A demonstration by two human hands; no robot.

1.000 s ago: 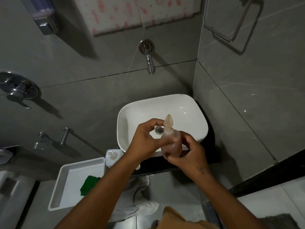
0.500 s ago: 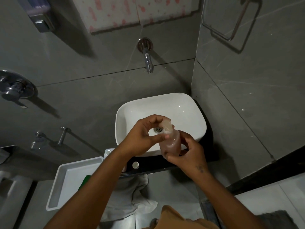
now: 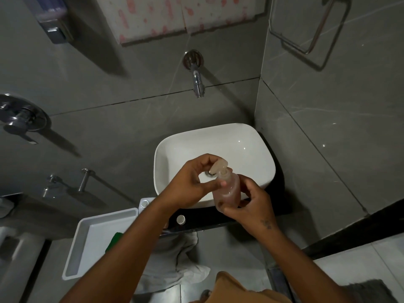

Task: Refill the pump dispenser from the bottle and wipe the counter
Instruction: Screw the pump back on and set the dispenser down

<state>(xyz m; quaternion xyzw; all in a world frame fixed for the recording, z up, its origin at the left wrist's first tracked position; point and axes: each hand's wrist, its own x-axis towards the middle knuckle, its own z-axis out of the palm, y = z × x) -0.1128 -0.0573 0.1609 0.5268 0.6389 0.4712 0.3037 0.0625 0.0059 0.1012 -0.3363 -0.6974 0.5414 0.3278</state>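
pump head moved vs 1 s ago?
Yes. The pump head has swung left, and its nozzle now covers part of the sink drain, which it earlier cleared. The left hand is turning it.

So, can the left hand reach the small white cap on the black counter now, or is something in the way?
Probably not right away: the left hand is busy gripping the pump head. The white cap lies uncovered just below that wrist, so the path looks free once it lets go.
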